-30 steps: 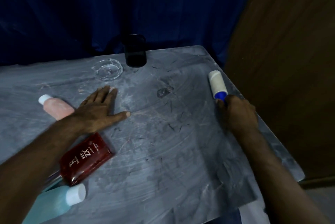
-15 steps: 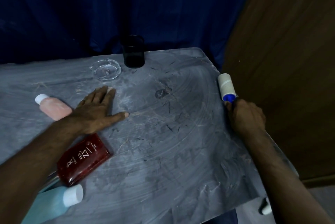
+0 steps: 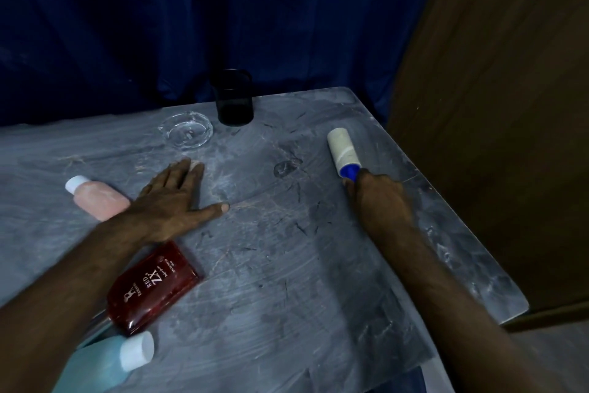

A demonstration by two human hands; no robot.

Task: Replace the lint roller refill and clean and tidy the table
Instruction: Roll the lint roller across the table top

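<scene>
Since 0.5 s ago, the lint roller (image 3: 342,146) is back in from the counter (image 3: 318,281) right edge toward centre; right hand (image 3: 381,198) closed round its blue handle, roll flat on surface. Left hand (image 3: 173,198) unchanged, open, palm down, holding nothing. Hairs remain mid-counter, so judged: cleaning pass ongoing, bottles not yet tidied

Black cup (image 3: 235,99) upright at worktop's far edge, glass ashtray (image 3: 185,130) just beside. Pink bottle (image 3: 97,198), red bottle (image 3: 153,287) and blue bottle (image 3: 108,360) lying flat. Blue curtain (image 3: 191,20) behind.
</scene>
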